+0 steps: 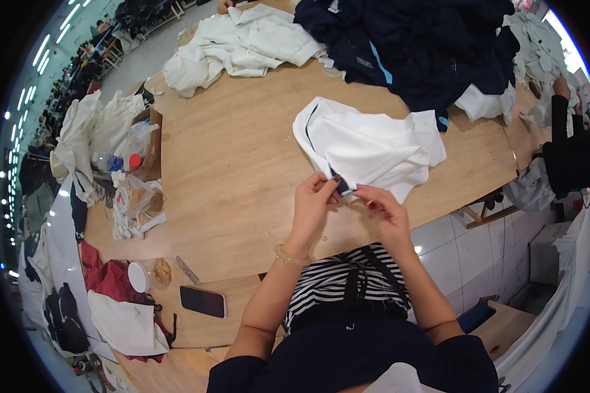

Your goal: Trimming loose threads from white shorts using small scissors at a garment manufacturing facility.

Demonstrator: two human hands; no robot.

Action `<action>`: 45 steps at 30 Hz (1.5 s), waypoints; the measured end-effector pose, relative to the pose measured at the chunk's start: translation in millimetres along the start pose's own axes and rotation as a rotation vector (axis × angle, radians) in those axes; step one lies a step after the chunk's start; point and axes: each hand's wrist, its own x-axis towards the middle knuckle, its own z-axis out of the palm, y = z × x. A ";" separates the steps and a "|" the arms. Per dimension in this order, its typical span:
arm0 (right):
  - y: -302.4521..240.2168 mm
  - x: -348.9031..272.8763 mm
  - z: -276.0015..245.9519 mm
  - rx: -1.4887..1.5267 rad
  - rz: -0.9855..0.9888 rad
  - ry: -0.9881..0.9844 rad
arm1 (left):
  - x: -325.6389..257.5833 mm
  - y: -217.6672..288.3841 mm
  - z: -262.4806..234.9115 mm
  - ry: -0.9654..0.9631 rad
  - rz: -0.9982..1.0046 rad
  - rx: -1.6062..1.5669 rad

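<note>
A white garment (380, 141) with dark navy trim lies loosely bunched on the wooden table (229, 157) in front of me. At its near edge, my left hand (313, 206) pinches the garment beside a small navy patch of the trim. My right hand (387, 213) grips the same edge a little to the right between thumb and forefinger, its other fingers loosely curled. Both hands are close together near the table's front edge. The small detail between the fingertips is partly hidden.
White garments (242, 46) and a navy clothing pile (419, 46) cover the far side. A cardboard box (152, 147) with bottles and plastic bags stands left. Nearer are a phone (203, 301), a lidded jar (139, 277) and a knife-like tool (187, 269). Another person's arm (560, 118) reaches in at right.
</note>
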 end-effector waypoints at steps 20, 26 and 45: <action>-283.2 175.3 -40.6 0.633 -0.669 -0.124 | 73.1 33.2 50.1 -0.366 0.581 0.591; -363.3 221.9 -52.5 0.723 -0.912 0.000 | 68.2 44.1 39.1 -0.708 -0.014 -0.006; -18.1 72.4 -169.3 0.161 0.050 0.139 | -23.3 100.5 -165.5 0.050 0.294 0.350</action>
